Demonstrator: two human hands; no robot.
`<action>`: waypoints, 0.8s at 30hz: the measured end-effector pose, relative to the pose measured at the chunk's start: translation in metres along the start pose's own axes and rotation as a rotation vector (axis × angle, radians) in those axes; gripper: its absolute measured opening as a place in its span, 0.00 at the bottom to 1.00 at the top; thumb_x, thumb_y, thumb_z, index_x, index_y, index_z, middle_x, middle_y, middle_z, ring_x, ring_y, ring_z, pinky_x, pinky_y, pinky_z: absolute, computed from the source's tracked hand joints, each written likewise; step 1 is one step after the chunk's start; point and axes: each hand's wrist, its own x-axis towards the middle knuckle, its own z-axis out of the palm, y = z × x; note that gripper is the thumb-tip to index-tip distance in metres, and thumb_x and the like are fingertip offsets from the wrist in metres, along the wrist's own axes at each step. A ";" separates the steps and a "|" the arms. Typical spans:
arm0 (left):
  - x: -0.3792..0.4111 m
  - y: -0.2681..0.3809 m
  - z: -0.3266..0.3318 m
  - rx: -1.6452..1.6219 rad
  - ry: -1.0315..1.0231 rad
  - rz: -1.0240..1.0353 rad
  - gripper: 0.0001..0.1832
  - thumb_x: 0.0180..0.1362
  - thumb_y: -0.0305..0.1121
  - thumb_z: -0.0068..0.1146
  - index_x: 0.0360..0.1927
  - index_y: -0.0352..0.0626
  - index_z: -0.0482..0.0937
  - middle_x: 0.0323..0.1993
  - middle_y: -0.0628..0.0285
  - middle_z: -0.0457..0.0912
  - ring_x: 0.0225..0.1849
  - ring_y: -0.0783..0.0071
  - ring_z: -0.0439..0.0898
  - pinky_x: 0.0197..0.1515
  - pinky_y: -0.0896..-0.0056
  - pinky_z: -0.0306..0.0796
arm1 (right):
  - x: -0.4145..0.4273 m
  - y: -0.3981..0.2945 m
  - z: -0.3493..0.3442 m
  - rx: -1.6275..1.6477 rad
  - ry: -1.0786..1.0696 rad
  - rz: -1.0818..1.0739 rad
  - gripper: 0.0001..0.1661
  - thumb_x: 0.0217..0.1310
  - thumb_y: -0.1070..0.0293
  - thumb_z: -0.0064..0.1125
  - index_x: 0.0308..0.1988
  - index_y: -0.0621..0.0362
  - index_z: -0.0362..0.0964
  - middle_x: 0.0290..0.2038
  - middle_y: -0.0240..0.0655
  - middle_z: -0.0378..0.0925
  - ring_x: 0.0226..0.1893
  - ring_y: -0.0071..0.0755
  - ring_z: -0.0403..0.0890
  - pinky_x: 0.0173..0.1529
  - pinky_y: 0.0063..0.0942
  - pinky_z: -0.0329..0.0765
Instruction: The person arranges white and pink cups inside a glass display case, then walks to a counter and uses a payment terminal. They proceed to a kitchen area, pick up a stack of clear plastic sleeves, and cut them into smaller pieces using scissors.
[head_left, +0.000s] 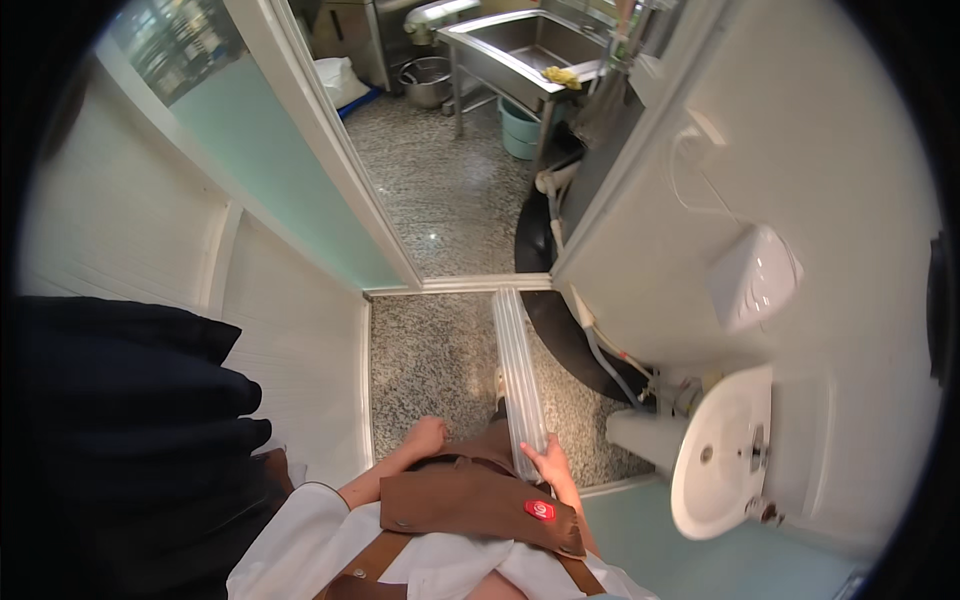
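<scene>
My right hand (551, 459) grips the near end of a long, narrow bundle of clear plastic (520, 367) with lengthwise ridges. The far end of the bundle points towards the doorway sill (487, 283); what it contains cannot be made out. My left hand (427, 436) hangs in front of the brown apron (472, 499), its fingers curled and partly hidden, with no object visible in it. Beneath both hands lies a speckled stone floor (427, 352).
A white washbasin (720, 457) is on the right wall, beside a black curved mat or hose (577, 352). Dark clothes (135, 390) hang at left. Through the doorway stand a steel sink (536, 45), a teal bucket (519, 129) and a metal pot (426, 81).
</scene>
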 end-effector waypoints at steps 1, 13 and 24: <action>0.016 0.004 -0.015 -0.030 0.023 -0.053 0.10 0.54 0.33 0.50 0.30 0.40 0.82 0.37 0.46 0.81 0.41 0.45 0.79 0.42 0.49 0.73 | 0.026 -0.028 -0.017 -0.022 -0.034 0.015 0.43 0.50 0.44 0.68 0.52 0.68 0.65 0.39 0.56 0.80 0.42 0.52 0.82 0.47 0.40 0.77; 0.188 0.072 -0.153 -0.436 0.394 -0.111 0.08 0.57 0.28 0.47 0.34 0.40 0.79 0.31 0.51 0.82 0.37 0.55 0.81 0.41 0.60 0.73 | 0.280 -0.271 -0.081 0.245 -0.247 -0.432 0.30 0.56 0.56 0.68 0.49 0.65 0.66 0.38 0.41 0.79 0.38 0.33 0.79 0.43 0.31 0.76; 0.395 0.136 -0.382 -1.356 -0.042 -0.097 0.34 0.65 0.66 0.38 0.54 0.48 0.76 0.35 0.70 0.79 0.30 0.84 0.70 0.31 0.79 0.62 | 0.435 -0.505 -0.063 0.272 -0.576 -0.350 0.28 0.63 0.57 0.62 0.52 0.62 0.61 0.44 0.37 0.72 0.44 0.27 0.72 0.50 0.28 0.72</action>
